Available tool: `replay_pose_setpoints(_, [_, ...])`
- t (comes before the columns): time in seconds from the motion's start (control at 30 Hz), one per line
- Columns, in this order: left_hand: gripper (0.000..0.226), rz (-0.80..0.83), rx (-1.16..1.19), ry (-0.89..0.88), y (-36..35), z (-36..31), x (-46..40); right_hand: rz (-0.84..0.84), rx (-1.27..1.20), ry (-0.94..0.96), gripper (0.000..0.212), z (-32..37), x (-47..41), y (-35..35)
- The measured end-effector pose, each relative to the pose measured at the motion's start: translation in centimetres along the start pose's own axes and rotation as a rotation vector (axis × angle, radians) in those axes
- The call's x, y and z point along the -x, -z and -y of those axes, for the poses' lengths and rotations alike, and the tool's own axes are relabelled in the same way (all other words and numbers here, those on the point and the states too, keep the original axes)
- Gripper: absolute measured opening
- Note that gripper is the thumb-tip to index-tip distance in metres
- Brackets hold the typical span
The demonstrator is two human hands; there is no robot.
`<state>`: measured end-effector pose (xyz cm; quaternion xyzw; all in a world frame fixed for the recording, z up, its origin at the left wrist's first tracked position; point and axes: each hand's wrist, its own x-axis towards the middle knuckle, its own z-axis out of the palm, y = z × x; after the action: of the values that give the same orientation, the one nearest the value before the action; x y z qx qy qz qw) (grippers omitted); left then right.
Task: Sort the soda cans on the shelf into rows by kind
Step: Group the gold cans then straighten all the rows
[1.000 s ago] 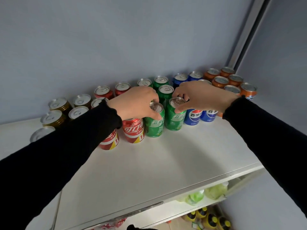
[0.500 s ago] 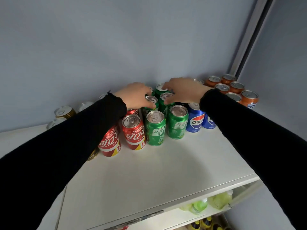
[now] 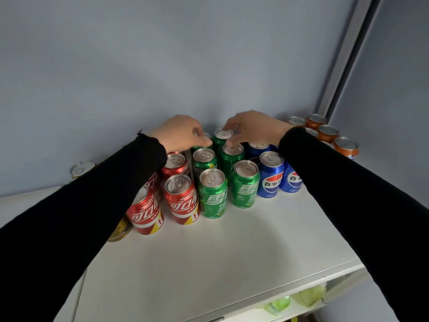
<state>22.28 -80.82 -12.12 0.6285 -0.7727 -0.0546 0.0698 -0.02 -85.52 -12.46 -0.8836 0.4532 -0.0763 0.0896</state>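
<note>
On front cans (image 3: 182, 199), "FIFA WORLD CUP"

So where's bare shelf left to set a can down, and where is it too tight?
Free: the wide white shelf front, from the front red cans, green cans and blue cans to the front edge. Crowded: the back rows, where the left hand and right hand reach, cans nearly touching; orange cans fill the right corner.

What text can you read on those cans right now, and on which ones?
"FIFA WORLD CUP": front red can, above white Chinese script.
"百事可": front blue can; the other blue can shows only "百".
"雪": front green cans, partly.
Yellow can and orange can: print too blurred.
</note>
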Motion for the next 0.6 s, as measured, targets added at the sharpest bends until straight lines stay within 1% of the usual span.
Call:
replay_pose_setpoints(0.07, [0.051,-0.078,-0.007,0.010,0.1,0.5,-1.0,-0.084,0.000,-0.037,0.048,-0.4,-1.4,-0.1])
replay_pose_setpoints(0.1, [0.054,-0.069,-0.030,0.010,-0.1,0.6,-1.4,-0.085,0.011,-0.054,0.050,-0.4,-2.1,-0.5])
replay_pose_setpoints(0.13, [0.056,-0.035,-0.055,0.011,-0.5,0.5,-1.8,-0.066,0.022,-0.067,0.052,-0.2,-2.7,-0.9])
replay_pose_setpoints(0.2, [0.051,0.023,-0.089,0.006,-1.3,0.2,-2.3,-0.016,0.074,-0.077,0.052,0.4,-3.6,-1.7])
replay_pose_setpoints(0.27, [0.044,0.021,-0.095,-0.002,-1.8,0.3,-2.8,0.011,0.131,-0.073,0.049,0.6,-4.4,-2.0])
replay_pose_setpoints(0.43, [0.039,0.016,-0.123,0.014,-1.8,0.9,-3.3,0.030,0.167,-0.075,0.049,0.4,-4.8,-2.0])
replay_pose_setpoints(0.53, [0.038,0.011,-0.105,0.009,-2.0,1.0,-3.4,0.016,0.153,-0.099,0.049,0.7,-4.6,-2.2])
replay_pose_setpoints(0.6, [0.043,0.027,-0.089,0.012,-2.1,1.3,-3.4,-0.003,0.082,-0.130,0.052,0.8,-3.9,-2.0])
